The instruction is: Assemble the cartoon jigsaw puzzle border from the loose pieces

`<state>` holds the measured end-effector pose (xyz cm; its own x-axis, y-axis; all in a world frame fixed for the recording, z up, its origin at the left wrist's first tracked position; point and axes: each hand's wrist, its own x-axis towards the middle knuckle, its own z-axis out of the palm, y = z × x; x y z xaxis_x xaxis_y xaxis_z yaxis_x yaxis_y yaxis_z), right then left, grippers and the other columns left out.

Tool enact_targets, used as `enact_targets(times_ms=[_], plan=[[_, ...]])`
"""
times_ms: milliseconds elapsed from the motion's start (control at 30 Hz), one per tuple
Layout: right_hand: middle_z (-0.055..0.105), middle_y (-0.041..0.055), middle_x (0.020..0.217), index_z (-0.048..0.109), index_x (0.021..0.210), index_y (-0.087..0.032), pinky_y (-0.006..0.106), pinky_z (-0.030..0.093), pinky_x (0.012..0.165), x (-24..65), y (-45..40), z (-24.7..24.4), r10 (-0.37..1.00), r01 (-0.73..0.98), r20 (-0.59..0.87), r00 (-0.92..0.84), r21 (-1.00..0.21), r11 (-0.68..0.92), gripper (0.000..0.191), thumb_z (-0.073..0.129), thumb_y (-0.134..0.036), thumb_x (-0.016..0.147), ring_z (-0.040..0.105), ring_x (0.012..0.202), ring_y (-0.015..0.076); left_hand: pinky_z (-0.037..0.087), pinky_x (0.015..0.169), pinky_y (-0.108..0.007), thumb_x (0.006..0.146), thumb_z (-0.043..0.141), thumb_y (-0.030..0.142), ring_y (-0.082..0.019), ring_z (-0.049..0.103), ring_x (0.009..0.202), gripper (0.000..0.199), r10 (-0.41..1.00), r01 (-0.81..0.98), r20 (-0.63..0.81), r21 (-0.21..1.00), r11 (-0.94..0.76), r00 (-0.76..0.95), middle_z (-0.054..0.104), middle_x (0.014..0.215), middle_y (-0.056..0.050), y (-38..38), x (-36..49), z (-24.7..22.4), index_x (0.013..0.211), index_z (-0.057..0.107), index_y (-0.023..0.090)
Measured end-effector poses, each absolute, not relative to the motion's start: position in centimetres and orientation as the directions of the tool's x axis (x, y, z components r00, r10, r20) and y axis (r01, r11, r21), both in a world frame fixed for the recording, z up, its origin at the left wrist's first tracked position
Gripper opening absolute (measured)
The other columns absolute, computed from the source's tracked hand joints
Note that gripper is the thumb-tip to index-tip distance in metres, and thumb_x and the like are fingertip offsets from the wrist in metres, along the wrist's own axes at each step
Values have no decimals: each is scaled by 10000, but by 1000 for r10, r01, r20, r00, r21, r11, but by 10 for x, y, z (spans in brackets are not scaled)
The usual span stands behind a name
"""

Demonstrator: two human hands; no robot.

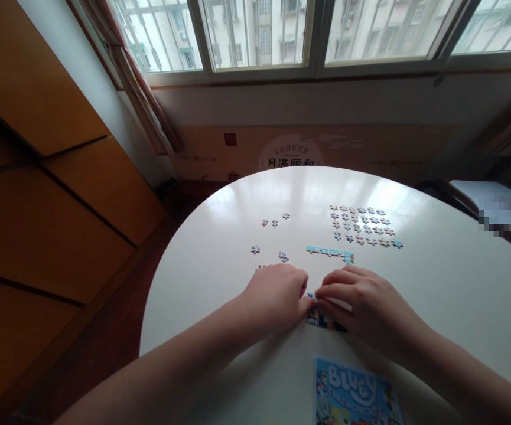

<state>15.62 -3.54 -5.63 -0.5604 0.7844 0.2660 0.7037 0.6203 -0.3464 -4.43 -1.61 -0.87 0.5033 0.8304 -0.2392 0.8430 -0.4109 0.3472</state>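
Note:
Close together at the table's middle, both my hands are over a small joined section of jigsaw puzzle (319,317), dark and blue, partly covered by my fingers. My left hand (279,295) is closed, fingers curled under, its thumb tip at the section's upper left edge; what it grips, if anything, is hidden. My right hand (364,295) pinches a small puzzle piece (311,296) at that same edge with thumb and fingertips. Just beyond lies a joined light-blue puzzle strip (329,252). A loose puzzle piece (283,256) lies past my left knuckles.
Loose pieces stand in rows (364,226) at the back right of the white round table (184,277). A few more pieces (274,223) lie back left. A blue Bluey puzzle box or booklet (355,392) lies near me. Windows and a wooden cabinet (60,195) surround the table.

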Motion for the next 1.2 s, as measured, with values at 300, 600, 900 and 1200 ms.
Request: enact_targets(times_ms=[300,600,900,1200], plan=[[713,37,864,744,869,-263,384,454,758,151,-33,-59,809,697,235,-539,-415,585,168,586,-225,908,605,823,216,449,649,-331,867,541,362,-200,585,709,223,821,842,-251,334,-424,513,660,792,-52,-17,-44,-10,723,594,200],[709,37,848,740,905,-265,409,451,757,148,-34,-57,811,713,236,-536,-389,584,166,583,-212,889,597,819,234,408,592,-311,848,559,363,-191,578,684,230,824,841,-248,348,-415,509,668,765,-55,-16,-45,-9,697,589,193],[703,21,863,759,912,-329,376,434,739,151,-33,-61,796,675,240,-555,-429,600,205,599,-201,902,593,819,210,423,606,-320,850,549,372,-199,581,680,223,826,843,-259,363,-398,501,661,760,-50,-15,-45,-12,713,595,203],[707,16,855,739,855,-289,404,427,771,145,-38,-57,802,708,253,-541,-377,597,185,580,-202,894,611,819,217,401,578,-312,842,542,364,-195,574,663,223,826,839,-241,352,-415,510,666,747,-45,-14,-46,-12,695,589,203]])
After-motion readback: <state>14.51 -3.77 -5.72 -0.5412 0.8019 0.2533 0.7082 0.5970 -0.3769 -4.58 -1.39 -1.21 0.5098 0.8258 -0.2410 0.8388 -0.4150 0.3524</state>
